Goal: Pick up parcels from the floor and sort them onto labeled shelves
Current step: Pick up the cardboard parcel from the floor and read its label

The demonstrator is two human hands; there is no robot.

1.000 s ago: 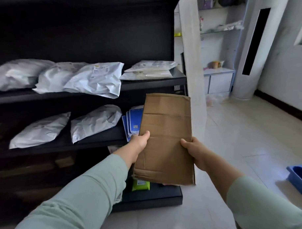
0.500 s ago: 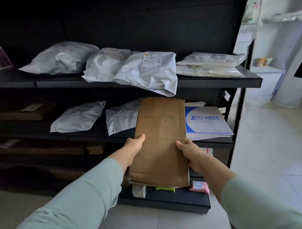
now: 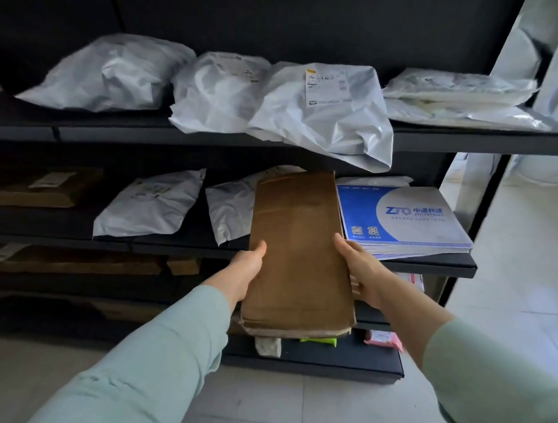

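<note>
I hold a flat brown cardboard parcel (image 3: 298,253) lengthwise in front of a black shelf unit (image 3: 432,139). My left hand (image 3: 249,267) grips its left edge and my right hand (image 3: 358,268) grips its right edge. The parcel's far end reaches over the middle shelf, between a grey poly bag (image 3: 227,209) and a stack of blue and white ZTO envelopes (image 3: 400,218). Whether it touches the shelf I cannot tell.
Several grey poly bags (image 3: 322,114) lie on the upper shelf, one hanging over its edge. Brown cardboard parcels (image 3: 41,187) lie at the left of the lower shelves. Small pink (image 3: 384,338) and green packets sit on the bottom shelf. Light tiled floor (image 3: 507,251) lies to the right.
I have turned left and stepped closer to the shelves. The brown parcel has moved forward, its far end now over the middle shelf beside the ZTO envelopes.
</note>
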